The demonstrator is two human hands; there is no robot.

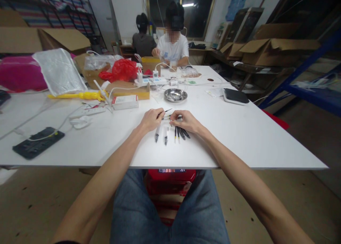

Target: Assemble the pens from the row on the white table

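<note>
The left hand (152, 119) has its grip closed around a slim dark rod (168, 110), the tip pointing far and right. The right hand (188, 122) curls just beside it — whether its grip pinches a small part, I cannot tell. Near of the hands on the bench (266, 144) lie 2 clear pen barrels (166, 134) at left, 2 thin dark refills (175, 133) with yellow ends, and black pen pieces (183, 133) at right (too blurred to count). Far of the hands sits a metal dish (176, 95). The work seems partway: like parts lie grouped and apart, while the rod is in hand — not yet set down.
</note>
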